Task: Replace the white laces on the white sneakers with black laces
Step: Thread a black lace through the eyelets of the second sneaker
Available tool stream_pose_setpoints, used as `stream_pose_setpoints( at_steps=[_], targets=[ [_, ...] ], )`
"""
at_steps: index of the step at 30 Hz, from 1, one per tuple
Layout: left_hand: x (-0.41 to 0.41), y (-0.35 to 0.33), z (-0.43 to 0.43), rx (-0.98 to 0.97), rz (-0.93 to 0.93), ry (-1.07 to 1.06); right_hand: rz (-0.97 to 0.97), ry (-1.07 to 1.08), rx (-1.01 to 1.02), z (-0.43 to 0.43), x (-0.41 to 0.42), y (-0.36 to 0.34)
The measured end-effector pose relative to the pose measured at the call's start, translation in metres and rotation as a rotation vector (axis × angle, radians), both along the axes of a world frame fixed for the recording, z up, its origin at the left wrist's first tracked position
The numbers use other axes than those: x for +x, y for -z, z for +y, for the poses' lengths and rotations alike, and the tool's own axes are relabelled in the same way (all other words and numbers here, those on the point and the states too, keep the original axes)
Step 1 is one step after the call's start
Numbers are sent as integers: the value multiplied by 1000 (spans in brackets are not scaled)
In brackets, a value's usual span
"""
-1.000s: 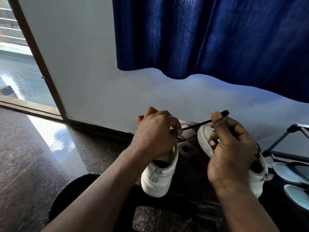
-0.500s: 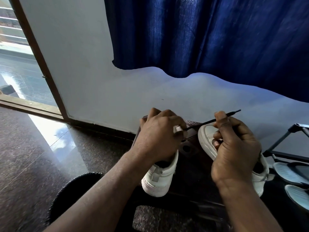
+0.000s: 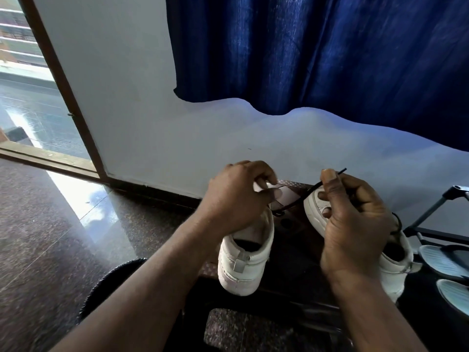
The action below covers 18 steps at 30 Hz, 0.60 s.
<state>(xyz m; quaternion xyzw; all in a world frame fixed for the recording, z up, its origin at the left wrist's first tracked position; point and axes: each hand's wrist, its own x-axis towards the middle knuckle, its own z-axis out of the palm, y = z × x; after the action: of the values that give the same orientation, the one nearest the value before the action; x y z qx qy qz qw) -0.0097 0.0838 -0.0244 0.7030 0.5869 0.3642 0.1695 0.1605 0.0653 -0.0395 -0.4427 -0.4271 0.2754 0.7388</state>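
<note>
Two white sneakers stand on a dark low stool (image 3: 291, 252). My left hand (image 3: 236, 196) grips the front of the left sneaker (image 3: 245, 260), whose heel faces me. A black lace (image 3: 313, 186) runs taut from that sneaker's front up to my right hand (image 3: 355, 224), which pinches it between thumb and fingers; the lace tip sticks out past the thumb. The right sneaker (image 3: 390, 265) lies behind my right hand and is mostly hidden by it. No white lace is visible.
A white wall and a blue curtain (image 3: 317, 52) stand right behind the stool. A doorway with a brown frame (image 3: 63, 90) opens at the left onto a polished stone floor (image 3: 50, 224). A shoe rack (image 3: 439, 232) with pale sandals (image 3: 444, 262) sits at the right.
My right hand has kept hold of the lace and shifted slightly, so less of the tip shows beyond the thumb. My left hand stays on the left sneaker's front.
</note>
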Motion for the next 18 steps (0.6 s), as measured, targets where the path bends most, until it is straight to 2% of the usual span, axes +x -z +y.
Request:
stream_pose_setpoints(
  at_steps=[4, 10, 15, 18],
  targets=[
    [-22, -4, -6, -160, -27, -53, -17, 50, 10, 7, 11, 2],
    [-33, 1, -21, -206, 5, -131, -411, -5, 60, 2, -19, 14],
    [-45, 4, -26, -417, -408, -160, -723, -89, 117, 5, -41, 31],
    [-52, 8, -26, -536, -682, -133, -741, -120, 51, 9, -44, 34]
  ],
)
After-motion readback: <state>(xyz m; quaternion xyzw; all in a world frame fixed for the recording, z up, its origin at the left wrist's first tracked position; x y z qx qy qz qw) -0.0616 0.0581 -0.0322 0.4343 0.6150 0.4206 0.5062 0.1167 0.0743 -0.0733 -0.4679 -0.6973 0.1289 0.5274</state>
